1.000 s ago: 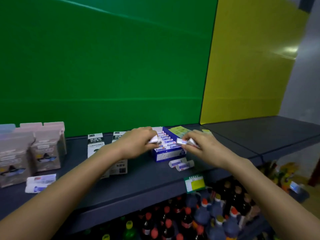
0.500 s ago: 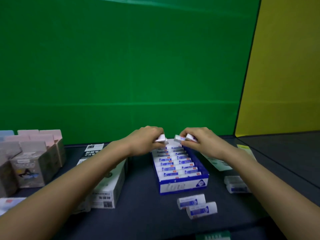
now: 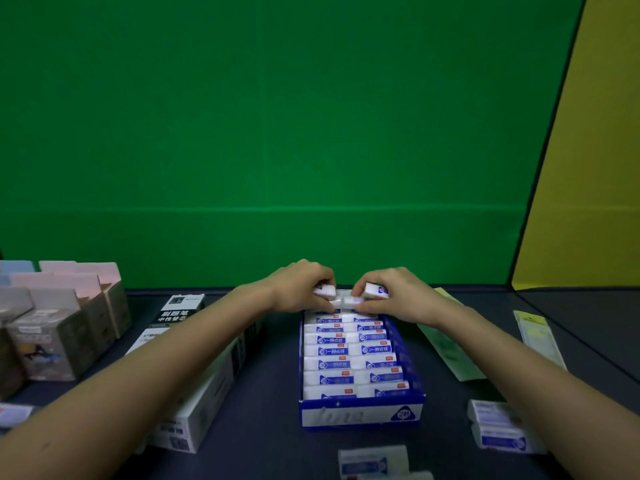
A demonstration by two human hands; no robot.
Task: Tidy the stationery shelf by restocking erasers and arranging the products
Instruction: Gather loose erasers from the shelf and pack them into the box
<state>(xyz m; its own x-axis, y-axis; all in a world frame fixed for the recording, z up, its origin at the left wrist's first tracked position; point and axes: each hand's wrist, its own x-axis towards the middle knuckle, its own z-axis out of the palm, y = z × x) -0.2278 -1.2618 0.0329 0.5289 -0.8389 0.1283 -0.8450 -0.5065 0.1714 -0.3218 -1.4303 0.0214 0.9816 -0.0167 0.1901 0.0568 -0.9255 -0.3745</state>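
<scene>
**Restocking the far end of the eraser tray.** Well outboard of the left hand [image 3: 301, 289], pink and grey cartons [image 3: 59, 323] stand in a cluster. A white refill box [image 3: 194, 393] lies under the left forearm.

The left hand is curled round a first eraser [image 3: 323, 291], and its fingertips reach down to the back row [image 3: 341, 302] of the blue display tray [image 3: 360, 415]. The tray lies just nearward of both hands, with two columns of sleeved erasers [image 3: 346, 351] lined up inside it.

The right hand [image 3: 398, 296] mirrors the left. It pinches a second eraser [image 3: 375, 289], and its fingertips meet the same back row. Green packets [image 3: 446, 341] lie outboard of the right hand, and loose erasers [image 3: 502, 427] wait on the shelf [image 3: 270, 393] beside the right forearm.

The step appears to be seating stock at the far wall. It probably goes best if each piece is laid label up, long side across its own column, and pressed straight down. Pushing it nearward would likely tilt the tidy rows. The fingers hide the remaining gap, so its room cannot be told.
</scene>
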